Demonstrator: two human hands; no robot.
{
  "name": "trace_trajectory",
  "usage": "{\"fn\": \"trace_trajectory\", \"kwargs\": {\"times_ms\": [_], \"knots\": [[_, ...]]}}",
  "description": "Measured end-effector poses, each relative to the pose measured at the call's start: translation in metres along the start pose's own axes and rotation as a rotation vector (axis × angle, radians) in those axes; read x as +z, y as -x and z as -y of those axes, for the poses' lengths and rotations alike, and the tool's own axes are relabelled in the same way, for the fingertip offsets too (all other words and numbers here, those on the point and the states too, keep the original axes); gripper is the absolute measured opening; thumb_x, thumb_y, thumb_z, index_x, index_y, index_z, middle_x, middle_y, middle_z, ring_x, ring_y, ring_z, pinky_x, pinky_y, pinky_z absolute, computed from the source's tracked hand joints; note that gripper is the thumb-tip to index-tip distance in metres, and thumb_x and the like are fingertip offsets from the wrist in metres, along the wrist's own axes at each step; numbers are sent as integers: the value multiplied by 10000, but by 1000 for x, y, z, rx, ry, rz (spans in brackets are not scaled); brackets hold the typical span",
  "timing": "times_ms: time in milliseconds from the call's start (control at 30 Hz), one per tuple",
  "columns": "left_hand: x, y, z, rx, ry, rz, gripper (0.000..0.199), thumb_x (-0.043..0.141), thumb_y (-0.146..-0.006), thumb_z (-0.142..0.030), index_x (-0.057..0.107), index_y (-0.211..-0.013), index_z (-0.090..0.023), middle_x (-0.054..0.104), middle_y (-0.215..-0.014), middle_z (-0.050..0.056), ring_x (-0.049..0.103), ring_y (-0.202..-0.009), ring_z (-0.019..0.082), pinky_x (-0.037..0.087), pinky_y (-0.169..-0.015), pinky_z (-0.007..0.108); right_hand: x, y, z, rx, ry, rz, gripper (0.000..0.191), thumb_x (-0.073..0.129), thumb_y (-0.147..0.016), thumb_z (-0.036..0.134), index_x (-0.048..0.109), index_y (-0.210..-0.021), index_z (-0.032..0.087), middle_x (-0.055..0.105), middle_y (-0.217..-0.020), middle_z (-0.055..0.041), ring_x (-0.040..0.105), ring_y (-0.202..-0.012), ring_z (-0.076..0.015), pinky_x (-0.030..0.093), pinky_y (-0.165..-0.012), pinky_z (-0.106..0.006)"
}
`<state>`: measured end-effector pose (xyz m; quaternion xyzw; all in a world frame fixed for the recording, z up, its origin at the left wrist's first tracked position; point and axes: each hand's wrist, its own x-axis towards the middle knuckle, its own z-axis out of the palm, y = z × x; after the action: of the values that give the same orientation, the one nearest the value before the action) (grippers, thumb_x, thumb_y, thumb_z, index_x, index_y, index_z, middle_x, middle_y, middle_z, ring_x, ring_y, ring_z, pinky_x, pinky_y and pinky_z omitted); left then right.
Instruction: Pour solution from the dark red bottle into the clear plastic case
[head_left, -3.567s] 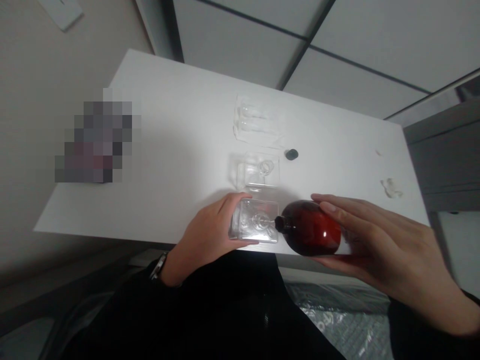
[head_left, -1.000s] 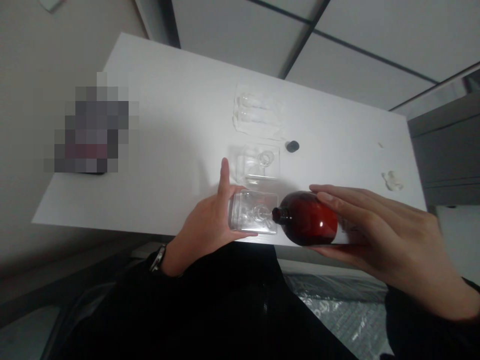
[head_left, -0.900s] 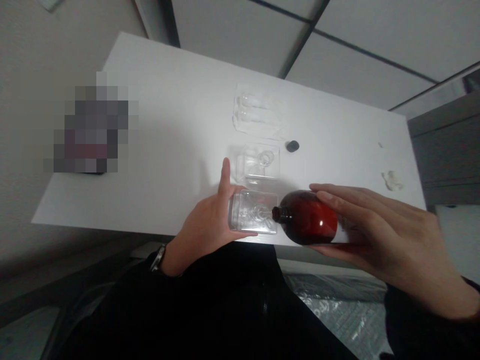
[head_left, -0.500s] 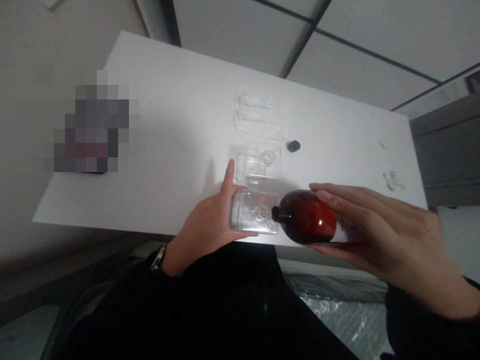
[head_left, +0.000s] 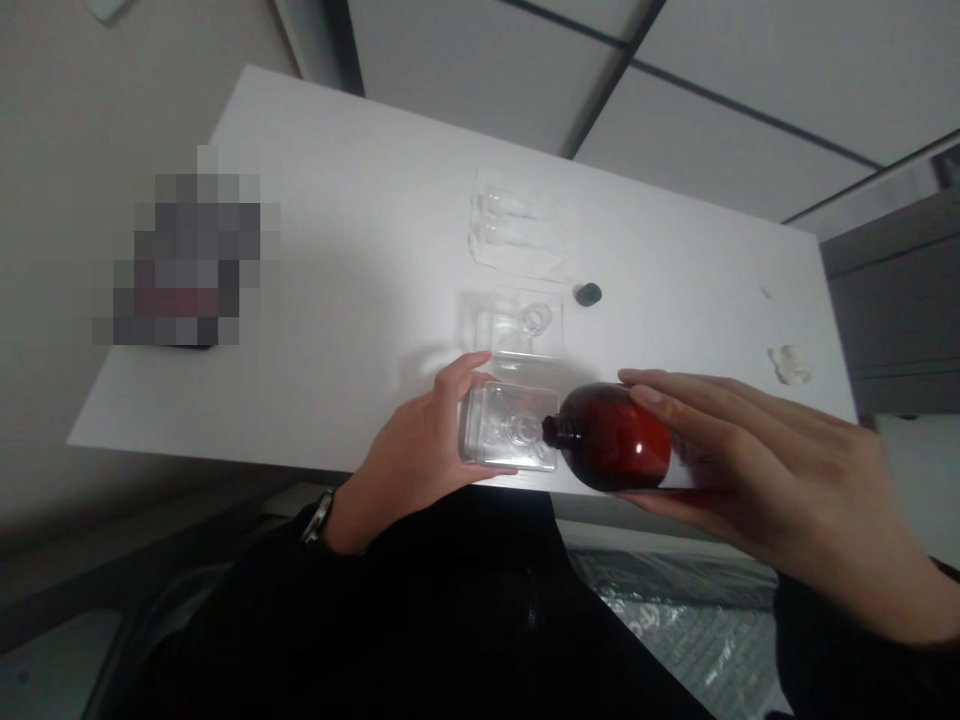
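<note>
My left hand [head_left: 420, 430] is wrapped round the left side of a clear rectangular container [head_left: 491, 445] with a round opening, at the table's front edge. In my right hand [head_left: 757, 455] is a brown glass bottle [head_left: 626, 435], gripped by its labelled body and tilted with its uncapped neck over the container's opening. Whether liquid is running out is too small to tell. Just behind the held container stands a second clear container [head_left: 514, 330] with a similar round opening. A dark cap [head_left: 588, 294] lies to the right of it.
Clear plastic packaging with tube-like shapes [head_left: 517, 235] lies farther back on the white table [head_left: 337, 200]. A crumpled whitish piece [head_left: 790, 365] is near the right edge. A pixelated object [head_left: 187, 260] sits at the left. Cabinet panels [head_left: 480, 70] border the table's back.
My left index finger, raised before, has bent down towards the top of the container. The bottle and my right hand have stayed nearly in place.
</note>
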<state>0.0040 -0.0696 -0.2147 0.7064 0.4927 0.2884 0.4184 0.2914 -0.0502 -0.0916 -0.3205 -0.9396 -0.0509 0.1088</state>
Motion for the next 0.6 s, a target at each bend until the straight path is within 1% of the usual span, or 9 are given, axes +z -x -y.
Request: {"fn": "trace_trajectory", "kwargs": {"times_ms": [133,233,400,600], "knots": [[1,0,1,6,-2,-1,1160,994,-741,-421,265,-1638,-318,714,-1456,157,749,-1279,373,622,-1020,505,0,-2,0,0,13,-6,455,686,-1038,417,666,-1346,83,817,-1271,-192,846,-1015,-332,695,-747,-415],[2,0,2,19,5,0,1157,983,-758,-452,239,-1635,-331,719,-1441,162,760,-1254,374,627,-986,508,0,-1,1,1,8,-3,459,696,-1033,420,668,-1343,82,818,-1265,-191,847,-1005,-333,694,-738,-417],[2,1,3,25,-11,0,1186,993,-748,-418,219,-1643,-329,707,-1465,162,741,-1292,381,619,-1009,507,0,2,0,15,14,-8,485,713,-1024,436,655,-1366,96,814,-1282,-186,843,-1032,-331,693,-764,-412],[-1,2,1,0,-27,6,1149,980,-764,-416,259,-1655,-329,687,-1500,122,736,-1304,353,619,-1047,472,-2,2,1,18,31,-3,479,679,-1046,463,646,-1378,119,814,-1295,-173,843,-1035,-320,683,-749,-390]]}}
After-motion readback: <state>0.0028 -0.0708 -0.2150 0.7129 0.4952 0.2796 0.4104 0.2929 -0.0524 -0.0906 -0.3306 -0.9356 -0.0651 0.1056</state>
